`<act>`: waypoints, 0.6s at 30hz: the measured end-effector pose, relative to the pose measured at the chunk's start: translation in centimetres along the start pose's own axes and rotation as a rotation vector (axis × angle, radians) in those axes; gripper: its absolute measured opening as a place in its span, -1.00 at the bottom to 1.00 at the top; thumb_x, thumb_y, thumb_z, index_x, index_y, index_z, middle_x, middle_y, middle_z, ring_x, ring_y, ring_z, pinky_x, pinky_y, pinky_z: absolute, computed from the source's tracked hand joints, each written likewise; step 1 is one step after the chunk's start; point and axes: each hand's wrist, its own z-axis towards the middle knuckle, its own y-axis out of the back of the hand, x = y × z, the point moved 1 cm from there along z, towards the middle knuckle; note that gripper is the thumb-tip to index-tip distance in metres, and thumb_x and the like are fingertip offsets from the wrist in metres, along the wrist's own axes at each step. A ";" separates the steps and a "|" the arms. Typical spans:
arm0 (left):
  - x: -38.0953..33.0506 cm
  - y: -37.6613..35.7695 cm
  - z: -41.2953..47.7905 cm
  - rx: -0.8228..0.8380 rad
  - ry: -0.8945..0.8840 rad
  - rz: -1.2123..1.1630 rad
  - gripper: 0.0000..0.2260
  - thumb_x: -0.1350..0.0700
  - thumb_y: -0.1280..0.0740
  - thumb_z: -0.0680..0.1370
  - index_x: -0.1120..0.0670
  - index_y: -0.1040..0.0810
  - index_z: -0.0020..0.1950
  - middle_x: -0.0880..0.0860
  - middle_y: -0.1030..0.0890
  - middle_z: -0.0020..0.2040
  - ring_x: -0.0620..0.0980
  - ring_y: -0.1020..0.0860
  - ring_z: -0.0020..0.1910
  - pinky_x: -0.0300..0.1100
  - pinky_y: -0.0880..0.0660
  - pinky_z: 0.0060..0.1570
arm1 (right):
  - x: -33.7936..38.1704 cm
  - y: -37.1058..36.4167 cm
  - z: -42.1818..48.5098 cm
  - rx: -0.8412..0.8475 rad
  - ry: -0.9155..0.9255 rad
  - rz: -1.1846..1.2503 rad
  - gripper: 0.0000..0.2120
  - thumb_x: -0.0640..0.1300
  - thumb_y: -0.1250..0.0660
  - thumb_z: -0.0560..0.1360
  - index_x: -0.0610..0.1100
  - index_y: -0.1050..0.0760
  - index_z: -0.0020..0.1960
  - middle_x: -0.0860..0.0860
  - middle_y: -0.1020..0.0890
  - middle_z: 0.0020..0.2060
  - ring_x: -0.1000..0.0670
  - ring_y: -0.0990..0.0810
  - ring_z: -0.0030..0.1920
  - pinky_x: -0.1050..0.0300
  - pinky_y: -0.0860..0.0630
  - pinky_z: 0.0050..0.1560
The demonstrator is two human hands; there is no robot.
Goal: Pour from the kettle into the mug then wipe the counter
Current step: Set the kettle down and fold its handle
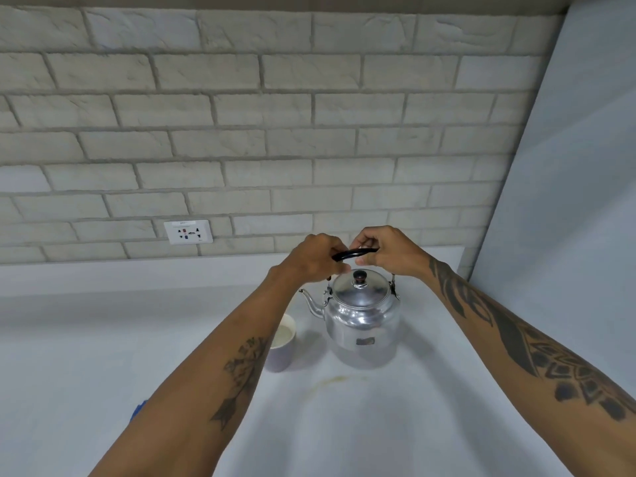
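Pale brick wall (275, 108), white socket plate (188, 231) — low, left of centre

Silver kettle (361, 325) w/ black handle (354, 253), pale lilac mug (280, 352), white counter (103, 356), grey-white brick wall (275, 132).

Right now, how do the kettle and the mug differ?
The kettle is shiny metal; the mug is matte and pale. The kettle is larger and lidded; the mug is open-topped. Both hands, left and right, hold the kettle's handle; the mug is untouched. Both stand upright on the counter.

Both hands (347, 258) on upright kettle's (361, 325) handle (354, 253)
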 end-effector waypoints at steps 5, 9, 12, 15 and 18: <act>-0.8 -0.8 2.7 0.006 0.006 -0.003 -0.82 0.09 -0.49 0.41 0.01 -0.63 -0.01 0.01 -0.63 -0.12 -0.02 -0.58 -0.11 -0.13 -0.53 -0.06 | -2.0 1.5 0.8 -0.016 -0.042 -0.021 -0.73 -0.29 -0.51 0.32 -0.13 -0.60 -0.01 -0.06 -0.66 -0.12 -0.04 -0.61 -0.06 0.10 -0.55 0.03; -1.6 -1.7 5.1 0.026 0.016 0.004 -0.84 0.08 -0.50 0.39 -0.02 -0.62 -0.06 -0.02 -0.61 -0.15 -0.02 -0.58 -0.14 -0.16 -0.51 -0.11 | -3.8 2.7 1.9 0.001 -0.077 -0.065 -0.74 -0.33 -0.50 0.32 -0.15 -0.62 -0.02 -0.03 -0.67 -0.12 0.01 -0.61 -0.07 0.15 -0.55 0.02; -2.1 -2.4 6.9 0.030 0.040 -0.019 -0.82 0.09 -0.50 0.37 -0.02 -0.64 -0.05 -0.03 -0.63 -0.14 -0.02 -0.61 -0.14 -0.14 -0.54 -0.07 | -5.5 3.4 3.0 0.000 -0.105 -0.097 -0.75 -0.34 -0.50 0.32 -0.14 -0.64 -0.03 -0.06 -0.69 -0.09 0.01 -0.64 -0.07 0.14 -0.59 -0.02; -2.3 -3.4 8.6 0.021 0.053 -0.033 -0.80 0.11 -0.50 0.37 0.00 -0.66 -0.02 -0.03 -0.63 -0.14 0.00 -0.63 -0.16 -0.13 -0.56 -0.08 | -7.2 3.9 4.3 -0.003 -0.128 -0.119 -0.75 -0.34 -0.50 0.31 -0.16 -0.65 -0.03 -0.07 -0.69 -0.09 -0.01 -0.64 -0.06 0.19 -0.57 -0.07; -2.2 -4.8 10.3 0.008 0.061 -0.047 -0.81 0.13 -0.50 0.38 0.03 -0.67 -0.02 -0.02 -0.61 -0.15 0.02 -0.62 -0.17 -0.18 -0.53 -0.16 | -9.1 4.2 5.2 -0.005 -0.143 -0.128 -0.75 -0.34 -0.50 0.30 -0.16 -0.65 -0.04 -0.09 -0.70 -0.10 -0.04 -0.65 -0.06 0.09 -0.59 -0.01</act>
